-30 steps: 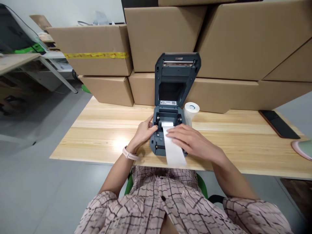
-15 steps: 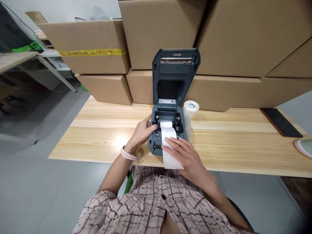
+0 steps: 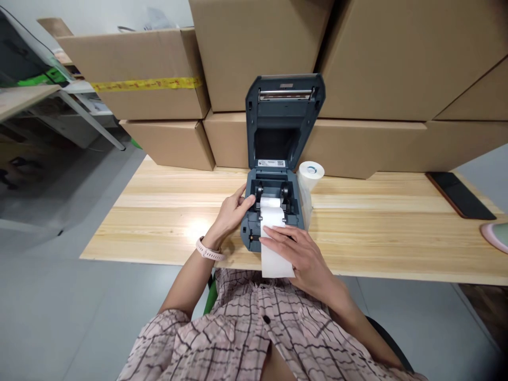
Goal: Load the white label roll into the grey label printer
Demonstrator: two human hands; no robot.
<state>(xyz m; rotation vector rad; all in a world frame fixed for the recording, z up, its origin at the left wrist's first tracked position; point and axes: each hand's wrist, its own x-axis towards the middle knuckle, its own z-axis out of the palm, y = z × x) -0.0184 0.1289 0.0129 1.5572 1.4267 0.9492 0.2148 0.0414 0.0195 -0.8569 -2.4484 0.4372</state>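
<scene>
A grey label printer (image 3: 273, 174) stands on the wooden table (image 3: 159, 217) with its lid raised against the boxes. A white paper strip (image 3: 273, 248) runs from the roll inside it out over the front edge. My right hand (image 3: 297, 254) lies flat on that strip, fingers stretched out and pressing it down. My left hand (image 3: 232, 211) rests against the printer's left side, thumb and fingers on the inner guide. A spare white paper roll (image 3: 309, 177) stands upright just right of the printer.
Large cardboard boxes (image 3: 357, 58) are stacked along the table's back edge. A dark phone (image 3: 460, 194) lies at the far right, with a pink object (image 3: 494, 235) at the edge. Another desk (image 3: 27, 98) stands to the left across grey floor.
My right hand has slid toward me along the paper strip, from near the roll to the printer's front edge. The left hand stays at the printer's side.
</scene>
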